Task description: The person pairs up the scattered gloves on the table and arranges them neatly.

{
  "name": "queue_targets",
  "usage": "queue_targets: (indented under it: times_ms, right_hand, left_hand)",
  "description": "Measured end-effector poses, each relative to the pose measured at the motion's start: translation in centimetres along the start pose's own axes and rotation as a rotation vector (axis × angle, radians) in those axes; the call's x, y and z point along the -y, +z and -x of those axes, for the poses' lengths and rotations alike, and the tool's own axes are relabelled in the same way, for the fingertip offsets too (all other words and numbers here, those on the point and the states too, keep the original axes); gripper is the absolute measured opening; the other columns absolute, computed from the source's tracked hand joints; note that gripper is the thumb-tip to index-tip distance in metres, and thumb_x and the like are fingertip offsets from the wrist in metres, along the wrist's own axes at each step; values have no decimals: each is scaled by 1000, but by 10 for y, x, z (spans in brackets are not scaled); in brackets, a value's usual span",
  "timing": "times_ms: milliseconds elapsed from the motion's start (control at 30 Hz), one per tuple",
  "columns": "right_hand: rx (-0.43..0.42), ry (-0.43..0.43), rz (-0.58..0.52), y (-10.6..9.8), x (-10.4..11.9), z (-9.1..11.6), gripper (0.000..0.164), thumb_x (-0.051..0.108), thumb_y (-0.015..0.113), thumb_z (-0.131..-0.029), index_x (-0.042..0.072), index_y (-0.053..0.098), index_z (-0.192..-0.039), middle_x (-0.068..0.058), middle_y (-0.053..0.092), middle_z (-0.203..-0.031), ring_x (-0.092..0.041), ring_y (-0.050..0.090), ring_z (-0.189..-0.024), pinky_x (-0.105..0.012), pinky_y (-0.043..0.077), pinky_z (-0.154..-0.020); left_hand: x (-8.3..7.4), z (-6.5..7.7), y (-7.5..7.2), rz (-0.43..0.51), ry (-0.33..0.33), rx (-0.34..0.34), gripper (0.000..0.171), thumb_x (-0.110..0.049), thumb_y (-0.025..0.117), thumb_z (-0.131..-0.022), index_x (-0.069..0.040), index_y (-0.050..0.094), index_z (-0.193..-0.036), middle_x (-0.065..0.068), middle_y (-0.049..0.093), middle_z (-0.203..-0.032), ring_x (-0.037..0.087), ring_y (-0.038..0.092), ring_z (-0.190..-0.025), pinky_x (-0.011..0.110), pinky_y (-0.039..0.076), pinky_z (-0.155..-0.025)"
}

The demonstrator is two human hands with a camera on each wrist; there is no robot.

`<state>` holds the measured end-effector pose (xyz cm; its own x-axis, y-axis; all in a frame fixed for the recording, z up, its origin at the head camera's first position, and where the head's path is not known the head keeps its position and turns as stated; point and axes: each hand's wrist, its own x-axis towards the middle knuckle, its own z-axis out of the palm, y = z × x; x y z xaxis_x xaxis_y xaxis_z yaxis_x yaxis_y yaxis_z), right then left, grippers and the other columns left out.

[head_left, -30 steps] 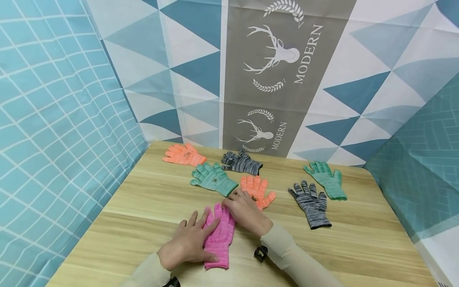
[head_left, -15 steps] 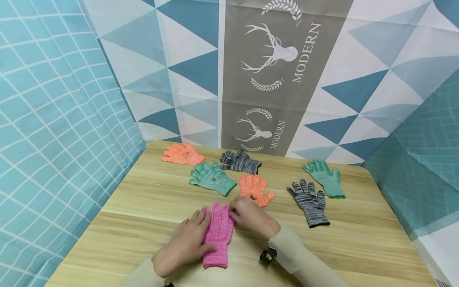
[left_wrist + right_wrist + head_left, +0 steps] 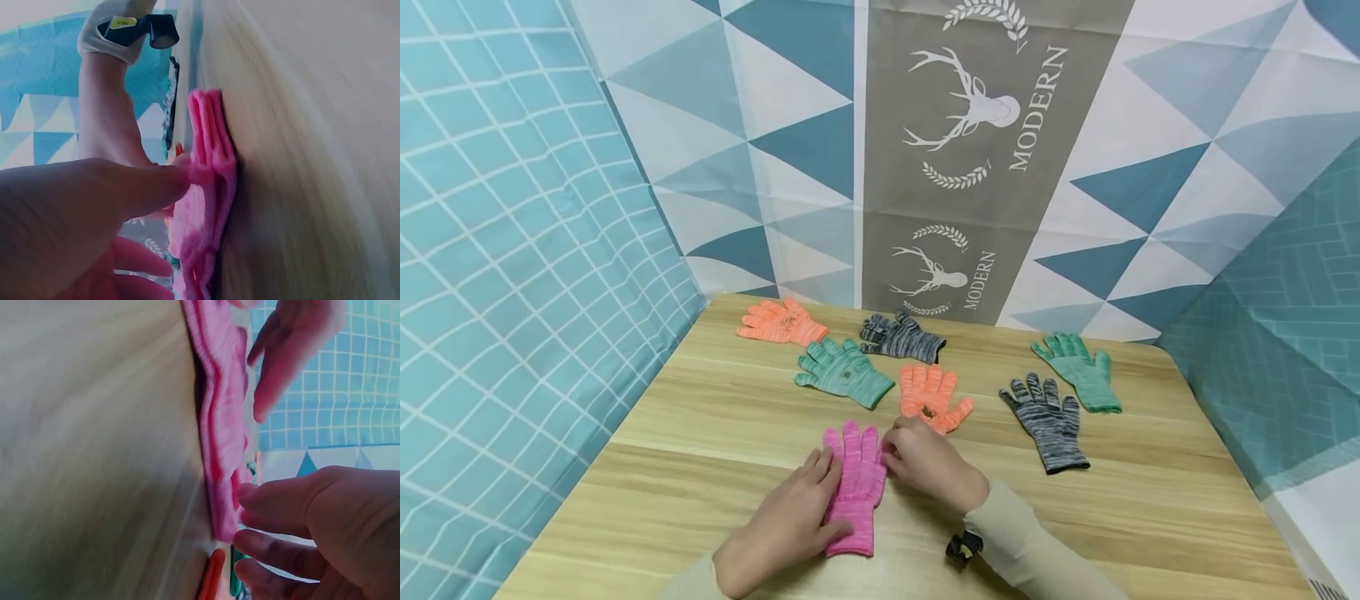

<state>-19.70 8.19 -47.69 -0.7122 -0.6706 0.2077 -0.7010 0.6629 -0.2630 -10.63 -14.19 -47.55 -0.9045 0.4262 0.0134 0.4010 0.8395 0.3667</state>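
Observation:
A pink knit glove lies flat on the wooden table, its fingers pointing away from me and its cuff nearest me. My left hand rests along the glove's left edge, fingers extended and thumb across the cuff area. In the left wrist view that thumb touches the pink fabric. At the upper right edge, my right hand pinches the outermost glove finger between thumb and fingertips. The right wrist view shows the right thumb against the pink glove tip, with the other fingers just beyond it.
Behind the pink glove lie an orange glove, a green glove, a grey-black glove and another orange glove. To the right are a second grey-black glove and green glove. Patterned cloth walls border the table.
My left hand has slid off the glove's middle to its left edge. The right hand has moved from the glove's fingertips slightly right and down along its right edge. The other gloves stay put.

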Motion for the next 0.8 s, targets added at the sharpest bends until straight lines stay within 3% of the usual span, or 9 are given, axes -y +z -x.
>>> queue_targets:
  times_ms: [167, 300, 433, 800]
  right_hand:
    - [58, -41, -35, -2, 9, 4, 12, 20, 74, -95, 10, 75, -102, -2, 66, -101, -11, 61, -92, -24, 56, -82]
    - [127, -81, -5, 2, 14, 6, 16, 24, 74, -96, 12, 75, -105, -3, 65, -111, -12, 61, -100, -24, 55, -88]
    - [169, -58, 16, 5, 17, 6, 18, 26, 73, -96, 12, 74, -107, -3, 65, -113, -13, 60, -101, -25, 54, -88]
    - [47, -77, -1, 6, 23, 1, 21, 26, 69, -100, 10, 75, -111, -5, 65, -120, -20, 58, -116, -33, 53, -102]
  left_hand:
    - [-5, -2, 0, 11, 61, 25, 84, -45, 77, -89, 9, 48, -147, 31, 41, -157, 46, 43, -144, 55, 45, -111]
    - [-8, -2, 1, -5, 76, 95, 86, -48, 77, -89, 8, 49, -148, 29, 40, -158, 43, 44, -145, 55, 47, -109]
    - [-7, -3, 1, -16, 73, 131, 85, -50, 76, -89, 5, 51, -147, 28, 40, -159, 42, 44, -145, 55, 48, -108]
    - [0, -11, -4, -47, 99, 168, 85, -48, 81, -84, 4, 54, -146, 26, 42, -158, 43, 42, -146, 54, 48, -108]
